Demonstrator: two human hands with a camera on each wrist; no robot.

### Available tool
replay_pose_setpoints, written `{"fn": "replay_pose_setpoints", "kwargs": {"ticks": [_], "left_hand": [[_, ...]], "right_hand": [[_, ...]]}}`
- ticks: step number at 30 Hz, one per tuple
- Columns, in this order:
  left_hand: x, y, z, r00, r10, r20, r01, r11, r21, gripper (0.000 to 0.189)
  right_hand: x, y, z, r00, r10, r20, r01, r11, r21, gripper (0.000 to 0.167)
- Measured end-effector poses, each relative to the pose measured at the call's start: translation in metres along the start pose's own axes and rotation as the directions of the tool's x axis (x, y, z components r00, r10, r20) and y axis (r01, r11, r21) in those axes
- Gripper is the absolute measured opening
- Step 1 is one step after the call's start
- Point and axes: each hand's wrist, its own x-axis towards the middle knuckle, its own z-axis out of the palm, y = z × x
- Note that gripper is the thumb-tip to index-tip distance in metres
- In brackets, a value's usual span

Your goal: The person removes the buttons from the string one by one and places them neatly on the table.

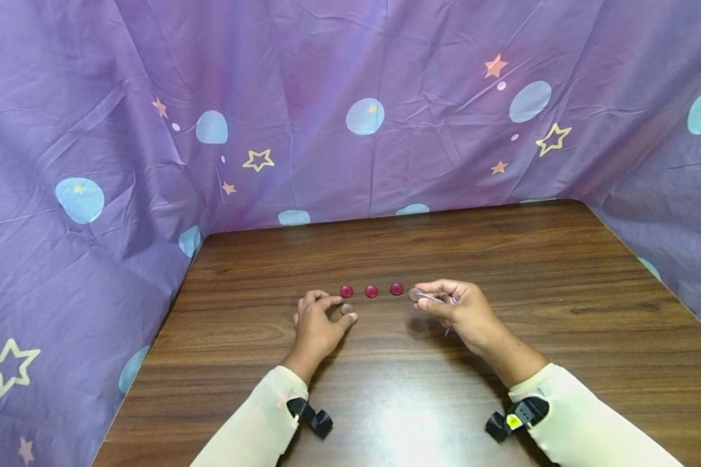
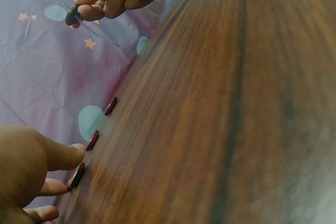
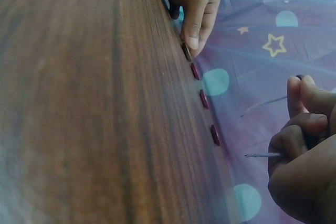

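Three dark red round buttons [image 1: 371, 291] lie in a row on the wooden table. Just in front of the leftmost one is a grey-brown button [image 1: 347, 309], flat on the wood. My left hand [image 1: 318, 326] has thumb and index finger at opposite edges of that button, pinching it. Above the table, right of the row, my right hand [image 1: 466, 316] pinches a second grey-brown button [image 1: 413, 295] between thumb and forefinger. A thin lilac string [image 3: 262, 103] runs from these fingertips. Another string end [image 3: 262, 155] pokes out by the curled fingers, which hide the rest.
The brown wooden table [image 1: 561, 272] reaches back to a purple curtain [image 1: 327, 65] with stars and blue spots, which also hangs along both sides. Black camera straps [image 1: 311, 415] sit on both wrists over pale sleeves [image 1: 251, 421].
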Motion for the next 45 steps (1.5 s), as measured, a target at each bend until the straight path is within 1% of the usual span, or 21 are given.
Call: {"fn": "replay_pose_setpoints", "kwargs": {"ticks": [8,11,16,19,22,27,31,33,36,39,45], "left_hand": [[0.0,0.001,0.0,1.0,-0.023,-0.006,0.023,1.0,-0.017,0.055],[0.001,0.001,0.001,1.0,-0.029,-0.012,0.029,0.999,-0.025,0.056],[0.002,0.0,0.002,0.998,-0.052,-0.033,0.05,0.996,-0.077,0.057],[0.002,0.0,0.002,0.997,-0.05,-0.059,0.043,0.994,-0.104,0.055],[0.002,0.001,0.003,0.995,-0.029,-0.092,0.017,0.992,-0.127,0.052],[0.002,0.003,0.004,0.99,0.025,-0.14,-0.045,0.988,-0.146,0.048],[0.001,0.004,0.004,0.983,0.073,-0.166,-0.105,0.976,-0.19,0.044],[0.001,0.005,0.005,0.981,0.099,-0.169,-0.135,0.967,-0.215,0.042],[-0.002,0.008,0.006,0.978,0.137,-0.155,-0.174,0.952,-0.253,0.04],[-0.005,0.012,0.006,0.976,0.171,-0.135,-0.203,0.939,-0.277,0.041],[-0.01,0.022,0.008,0.977,0.201,-0.071,-0.214,0.918,-0.335,0.043]], "right_hand": [[0.0,-0.001,0.0,1.0,0.003,-0.004,-0.003,1.0,0.0,0.022],[0.0,-0.001,0.0,1.0,-0.011,0.0,0.011,1.0,-0.005,0.022],[0.001,0.0,0.0,0.999,-0.042,0.005,0.042,0.999,-0.004,0.021],[0.001,0.0,-0.001,0.999,-0.048,0.003,0.048,0.999,0.003,0.022],[0.001,0.0,-0.001,0.999,-0.051,0.001,0.051,0.999,0.009,0.022],[0.001,0.001,-0.001,0.998,-0.066,-0.004,0.066,0.998,0.013,0.028],[0.0,0.001,0.0,0.997,-0.076,-0.006,0.076,0.997,0.029,0.033],[0.0,0.001,0.001,0.997,-0.076,-0.005,0.076,0.996,0.042,0.032],[0.001,0.001,0.001,0.998,-0.07,-0.004,0.071,0.996,0.049,0.03],[0.001,0.001,0.001,0.998,-0.062,-0.01,0.062,0.997,0.035,0.029],[0.001,0.003,-0.001,0.998,-0.044,-0.034,0.044,0.999,0.013,0.03]]}}
